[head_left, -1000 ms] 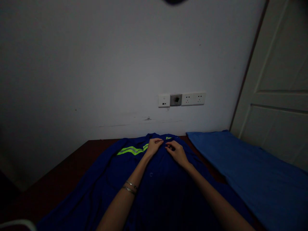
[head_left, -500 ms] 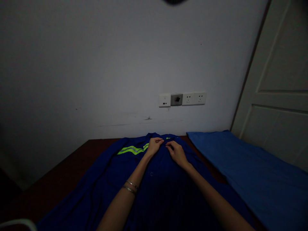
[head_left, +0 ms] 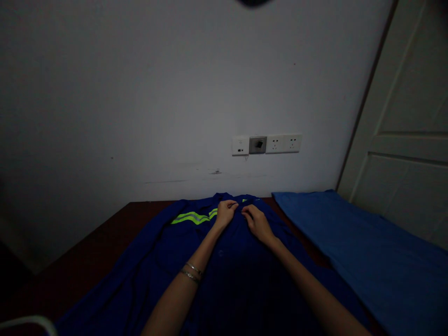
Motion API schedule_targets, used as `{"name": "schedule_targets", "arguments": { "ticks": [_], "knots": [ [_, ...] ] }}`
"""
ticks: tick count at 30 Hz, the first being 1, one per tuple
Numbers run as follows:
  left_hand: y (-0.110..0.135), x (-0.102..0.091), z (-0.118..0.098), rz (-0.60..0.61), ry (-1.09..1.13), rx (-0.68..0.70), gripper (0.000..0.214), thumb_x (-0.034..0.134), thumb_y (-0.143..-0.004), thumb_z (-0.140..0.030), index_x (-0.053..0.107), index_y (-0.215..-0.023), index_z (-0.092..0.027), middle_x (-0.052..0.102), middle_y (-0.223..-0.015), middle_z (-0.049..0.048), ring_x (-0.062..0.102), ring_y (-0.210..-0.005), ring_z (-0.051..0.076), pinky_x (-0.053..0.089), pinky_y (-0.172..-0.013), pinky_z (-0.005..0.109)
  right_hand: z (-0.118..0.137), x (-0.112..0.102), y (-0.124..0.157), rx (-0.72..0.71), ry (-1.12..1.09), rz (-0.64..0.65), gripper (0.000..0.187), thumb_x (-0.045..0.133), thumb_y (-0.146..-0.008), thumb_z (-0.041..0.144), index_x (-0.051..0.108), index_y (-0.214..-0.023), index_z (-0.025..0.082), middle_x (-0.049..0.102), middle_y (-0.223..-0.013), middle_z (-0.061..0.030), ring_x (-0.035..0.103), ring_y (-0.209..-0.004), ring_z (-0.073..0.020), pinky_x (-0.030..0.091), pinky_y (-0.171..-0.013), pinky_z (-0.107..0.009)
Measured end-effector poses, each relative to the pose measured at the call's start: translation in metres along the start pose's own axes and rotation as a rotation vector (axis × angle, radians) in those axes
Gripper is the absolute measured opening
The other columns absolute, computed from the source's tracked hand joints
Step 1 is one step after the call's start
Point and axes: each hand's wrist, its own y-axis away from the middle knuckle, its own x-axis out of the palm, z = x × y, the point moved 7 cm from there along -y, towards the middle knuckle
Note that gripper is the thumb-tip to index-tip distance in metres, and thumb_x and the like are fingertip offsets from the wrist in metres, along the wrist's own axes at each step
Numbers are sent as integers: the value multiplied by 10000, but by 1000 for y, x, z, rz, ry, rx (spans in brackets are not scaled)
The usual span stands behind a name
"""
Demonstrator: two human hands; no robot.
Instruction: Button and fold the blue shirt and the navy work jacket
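A dark blue work shirt point(head_left: 175, 252) with a yellow-green reflective stripe point(head_left: 192, 217) lies spread on a dark brown table point(head_left: 91, 247). Both my hands are at its far end, near the collar. My left hand point(head_left: 225, 211), with two thin bracelets on the wrist, has its fingers curled and pinching the shirt's front edge. My right hand point(head_left: 256, 221) pinches the cloth just beside it, fingertips almost touching the left hand. What lies between the fingertips is too small and dark to make out.
A lighter blue cloth point(head_left: 350, 242) lies on the right, reaching to the wall. A white wall with a row of sockets point(head_left: 266, 144) stands behind the table. A pale door point(head_left: 406, 140) is at the right. A white curved edge point(head_left: 28, 322) shows at bottom left.
Hardly anything: both hands stay pinched at the shirt's collar end, with only slight finger movement and a small shift of the camera.
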Motion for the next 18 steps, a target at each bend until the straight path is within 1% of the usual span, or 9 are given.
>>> {"name": "schedule_targets", "arguments": {
  "ticks": [3, 5, 7, 9, 11, 13, 16, 18],
  "knots": [
    [-1, -1, 1, 6, 11, 2, 125, 593, -707, -134, 696, -774, -117, 699, -810, 74, 622, -764, 167, 461, -747, 289, -1, 0, 0, -18, -30, -20, 153, 412, -826, 203, 565, -827, 186, 587, -823, -51, 554, -779, -170, 429, -741, -284],
    [-2, -2, 4, 46, 52, -19, 122, 610, -693, -164, 700, -764, -120, 696, -776, 64, 613, -735, 163, 456, -716, 277, -4, 0, 0, -2, -80, -50, 131, 433, -816, 214, 560, -815, 182, 583, -783, -45, 553, -735, -167, 437, -706, -289],
    [-3, -2, 9, 98, 135, -71, 151, 635, -675, -217, 703, -767, -118, 688, -737, 54, 598, -682, 156, 446, -663, 263, -10, 1, 0, 53, -151, -86, 116, 457, -805, 242, 556, -808, 181, 575, -718, -29, 548, -668, -159, 449, -649, -282],
    [-2, -2, 14, 131, 243, -127, 196, 660, -651, -264, 704, -772, -117, 678, -707, 43, 579, -638, 146, 429, -623, 252, -18, 3, 1, 144, -240, -112, 129, 480, -792, 286, 556, -814, 184, 561, -659, -11, 538, -598, -149, 456, -555, -263],
    [-2, -2, 16, 144, 342, -165, 214, 688, -616, -276, 707, -761, -120, 672, -697, 37, 568, -630, 138, 418, -621, 246, -25, 7, 2, 251, -334, -125, 168, 500, -774, 338, 555, -825, 189, 544, -624, 1, 529, -547, -145, 439, -442, -237],
    [0, -2, 17, 146, 414, -202, 221, 711, -586, -274, 708, -746, -122, 670, -696, 37, 563, -634, 134, 414, -631, 246, -30, 9, 4, 334, -415, -135, 211, 521, -752, 383, 553, -833, 191, 529, -611, 7, 533, -537, -149, 418, -368, -218],
    [1, 0, 18, 146, 467, -256, 238, 729, -563, -284, 706, -733, -120, 665, -691, 42, 555, -618, 128, 410, -625, 249, -33, 10, 4, 374, -485, -155, 260, 550, -721, 428, 554, -817, 186, 529, -621, 3, 557, -583, -163, 425, -346, -208],
    [2, 1, 17, 147, 470, -258, 257, 742, -546, -286, 704, -735, -116, 662, -687, 42, 550, -611, 124, 404, -617, 244, -34, 10, 3, 378, -510, -169, 290, 563, -705, 452, 555, -809, 181, 538, -631, -2, 563, -590, -164, 425, -340, -202]
  ]
}}
